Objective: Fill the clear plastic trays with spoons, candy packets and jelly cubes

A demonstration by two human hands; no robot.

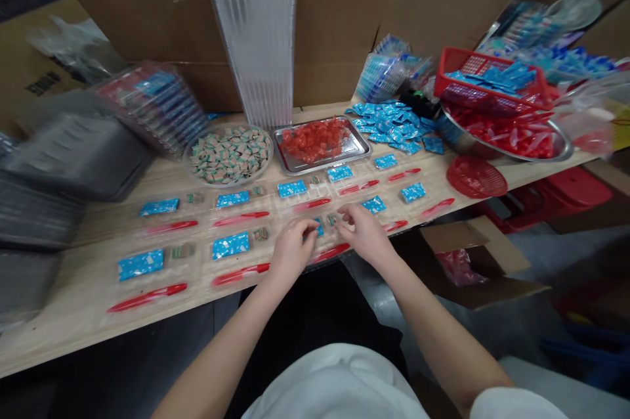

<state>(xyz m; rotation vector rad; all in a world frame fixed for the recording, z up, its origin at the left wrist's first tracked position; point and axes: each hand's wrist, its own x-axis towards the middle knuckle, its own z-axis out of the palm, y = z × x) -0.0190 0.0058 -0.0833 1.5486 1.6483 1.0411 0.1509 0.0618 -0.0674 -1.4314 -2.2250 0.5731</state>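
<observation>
My left hand [295,247] is at a clear tray in the front row, its fingers curled together over the left part of a blue printed packet [319,228]. What those fingertips hold, if anything, is hidden. Just right of it, my right hand [365,233] reaches into the same tray with fingers bent and drawn together. Its fingertips meet a small green-and-tan piece [332,219]; whether they grip it is unclear. Below both hands lies a red pen-like tool [331,253]. Other trays in two rows hold a blue packet [231,245] and a red tool [241,273] each.
Behind the rows stand a bowl of small green-and-tan pieces [229,155], a metal tray [361,146] of red bits and a blue packet pile [394,122]. Clear trays [260,38] are stacked upright. Right are a red basket [450,67], a metal bowl [566,143] and a red sieve [476,177].
</observation>
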